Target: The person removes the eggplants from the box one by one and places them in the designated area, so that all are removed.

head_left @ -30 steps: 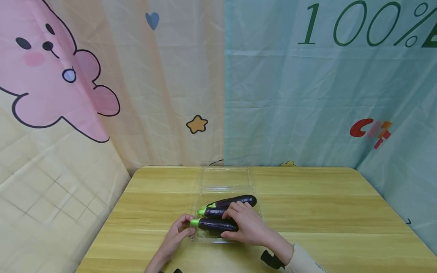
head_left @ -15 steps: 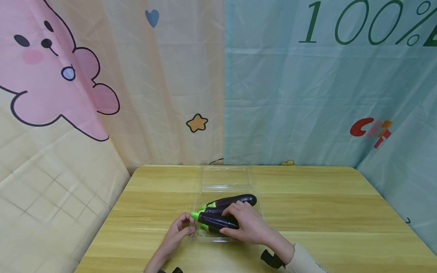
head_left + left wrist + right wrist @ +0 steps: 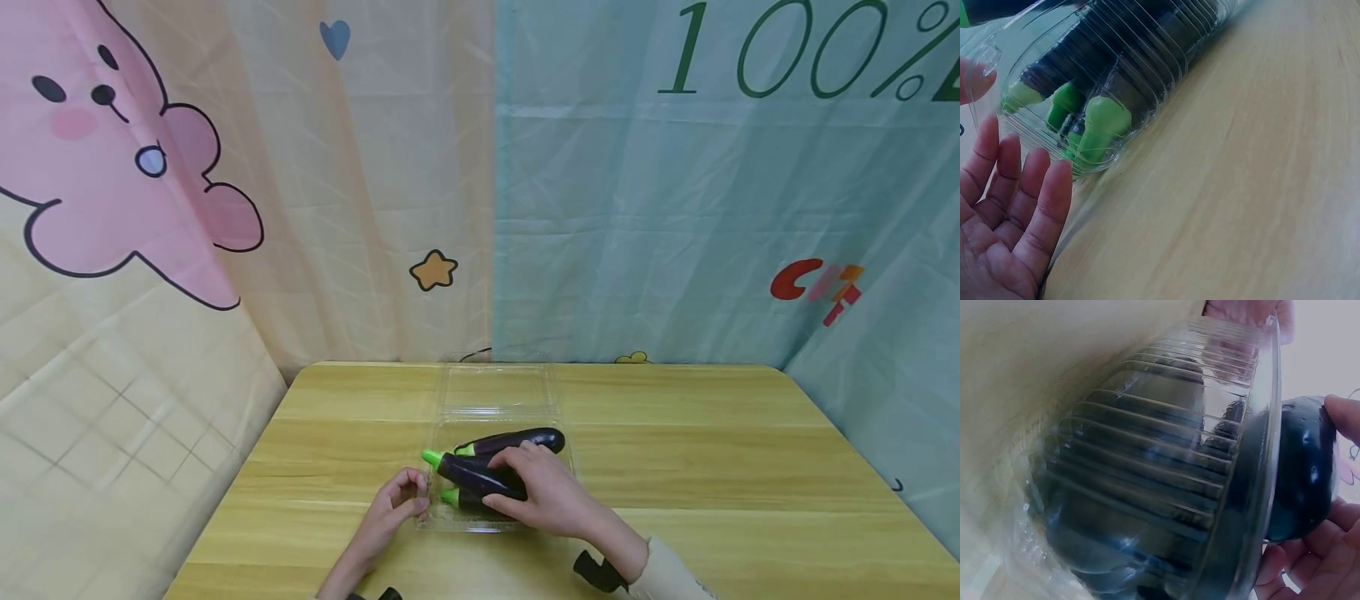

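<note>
In the head view, my right hand (image 3: 546, 492) grips a dark purple eggplant (image 3: 478, 473) with a green stem end, tilted across others. That eggplant's rounded end (image 3: 1304, 469) shows above the container rim in the right wrist view, between thumb and fingers. A clear plastic container (image 3: 450, 523) lies open underneath, its ribbed wall showing other eggplants inside. One eggplant (image 3: 551, 438) lies at its back; another, with a green stem end (image 3: 450, 497), is partly hidden at the front. My left hand (image 3: 1010, 212) pinches the container's left rim between thumb and fingers.
Behind the container's base, its clear lid (image 3: 495, 390) lies folded back on the wooden table (image 3: 675, 450). Printed curtains (image 3: 637, 208) hang behind the table and along both sides.
The eggplant in my right hand has risen at its stem end and swung back over the others, uncovering a green stem end in front. My left hand stays at the container's rim.
</note>
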`<state>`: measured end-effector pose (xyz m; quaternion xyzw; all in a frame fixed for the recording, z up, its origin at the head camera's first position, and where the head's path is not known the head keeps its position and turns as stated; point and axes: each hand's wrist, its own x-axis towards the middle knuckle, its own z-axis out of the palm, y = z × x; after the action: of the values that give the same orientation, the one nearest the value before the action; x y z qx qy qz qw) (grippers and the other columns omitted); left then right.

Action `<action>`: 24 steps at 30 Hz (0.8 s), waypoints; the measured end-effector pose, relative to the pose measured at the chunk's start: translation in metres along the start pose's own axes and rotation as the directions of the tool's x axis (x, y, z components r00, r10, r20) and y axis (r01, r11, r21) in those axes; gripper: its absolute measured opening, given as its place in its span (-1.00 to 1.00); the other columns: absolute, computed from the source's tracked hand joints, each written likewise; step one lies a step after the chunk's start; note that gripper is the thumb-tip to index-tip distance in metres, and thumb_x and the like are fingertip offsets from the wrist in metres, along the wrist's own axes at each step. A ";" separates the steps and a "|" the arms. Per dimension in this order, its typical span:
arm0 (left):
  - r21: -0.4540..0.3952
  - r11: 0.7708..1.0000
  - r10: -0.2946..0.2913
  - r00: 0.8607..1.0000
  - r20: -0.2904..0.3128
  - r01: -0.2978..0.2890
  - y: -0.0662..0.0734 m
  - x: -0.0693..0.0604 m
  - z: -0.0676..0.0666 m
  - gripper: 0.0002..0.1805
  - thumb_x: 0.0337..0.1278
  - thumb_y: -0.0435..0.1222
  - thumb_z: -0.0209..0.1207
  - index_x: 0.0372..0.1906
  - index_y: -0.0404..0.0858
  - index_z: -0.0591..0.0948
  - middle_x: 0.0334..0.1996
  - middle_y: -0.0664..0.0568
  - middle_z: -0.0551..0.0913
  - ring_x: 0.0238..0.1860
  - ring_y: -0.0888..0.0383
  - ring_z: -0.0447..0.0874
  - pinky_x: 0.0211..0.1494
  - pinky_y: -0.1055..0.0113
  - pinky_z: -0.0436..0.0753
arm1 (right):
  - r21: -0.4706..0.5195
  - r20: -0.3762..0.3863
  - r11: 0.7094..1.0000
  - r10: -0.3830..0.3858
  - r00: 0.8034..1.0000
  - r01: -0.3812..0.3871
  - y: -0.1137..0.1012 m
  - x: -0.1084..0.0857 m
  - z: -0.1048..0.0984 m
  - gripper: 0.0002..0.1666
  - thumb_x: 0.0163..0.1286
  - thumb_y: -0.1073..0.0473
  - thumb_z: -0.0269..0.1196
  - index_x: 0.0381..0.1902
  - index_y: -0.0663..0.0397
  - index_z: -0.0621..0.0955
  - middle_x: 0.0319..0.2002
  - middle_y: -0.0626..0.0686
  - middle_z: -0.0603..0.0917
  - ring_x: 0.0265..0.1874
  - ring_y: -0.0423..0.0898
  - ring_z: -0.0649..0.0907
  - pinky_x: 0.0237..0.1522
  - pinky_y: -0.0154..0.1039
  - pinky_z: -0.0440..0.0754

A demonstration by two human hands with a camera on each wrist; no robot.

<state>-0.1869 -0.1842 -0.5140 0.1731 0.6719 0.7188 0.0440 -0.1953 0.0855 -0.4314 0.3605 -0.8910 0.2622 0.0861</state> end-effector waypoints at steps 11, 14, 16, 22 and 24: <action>0.005 0.999 -0.041 0.999 -0.013 0.041 0.001 0.000 0.001 -0.73 0.11 -0.51 0.08 -0.14 -0.61 0.33 -0.24 -0.09 0.41 -0.27 0.19 0.43 -0.22 0.42 0.52 | 0.117 -0.045 0.993 0.026 0.999 -0.021 0.000 0.000 -0.002 -0.52 0.17 -0.26 0.29 -0.08 -0.15 0.55 -0.18 -0.20 0.57 -0.28 -0.22 0.48 -0.31 -0.32 0.49; -0.007 1.000 -0.031 1.000 -0.002 0.031 0.001 0.000 0.001 -0.73 0.11 -0.51 0.07 -0.15 -0.62 0.32 -0.23 -0.11 0.40 -0.27 0.20 0.43 -0.23 0.42 0.52 | 0.143 -0.055 0.989 0.048 0.997 -0.039 -0.001 -0.001 -0.002 -0.51 0.15 -0.27 0.31 -0.07 -0.16 0.55 -0.21 -0.19 0.54 -0.32 -0.20 0.47 -0.36 -0.35 0.48; -0.014 1.000 -0.025 1.000 0.005 0.025 0.001 0.000 0.001 -0.72 0.11 -0.52 0.07 -0.15 -0.62 0.31 -0.22 -0.13 0.39 -0.27 0.20 0.43 -0.24 0.42 0.52 | 0.156 -0.070 0.987 0.059 0.996 -0.048 -0.001 -0.001 -0.002 -0.50 0.14 -0.27 0.32 -0.07 -0.16 0.55 -0.24 -0.19 0.53 -0.35 -0.21 0.46 -0.38 -0.36 0.47; -0.027 0.999 -0.042 0.999 0.009 0.042 0.003 0.000 0.001 -0.72 0.13 -0.51 0.06 -0.13 -0.63 0.30 -0.18 -0.13 0.38 -0.27 0.20 0.42 -0.24 0.42 0.52 | 0.205 -0.137 0.978 0.066 0.988 -0.037 0.000 -0.001 -0.001 -0.49 0.07 -0.22 0.39 -0.08 -0.17 0.56 -0.24 -0.22 0.54 -0.38 -0.25 0.45 -0.38 -0.35 0.47; -0.027 0.999 -0.041 0.999 0.008 0.041 0.003 -0.001 0.001 -0.72 0.13 -0.51 0.07 -0.13 -0.63 0.30 -0.18 -0.14 0.38 -0.28 0.20 0.43 -0.24 0.42 0.52 | 0.225 -0.152 0.974 0.073 0.986 -0.037 0.001 0.000 -0.002 -0.48 0.05 -0.20 0.41 -0.07 -0.17 0.56 -0.25 -0.23 0.54 -0.39 -0.24 0.46 -0.39 -0.34 0.48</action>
<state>-0.1856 -0.1836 -0.5115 0.1614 0.6651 0.7263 0.0636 -0.1957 0.0871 -0.4304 0.3209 -0.8561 0.3902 0.1087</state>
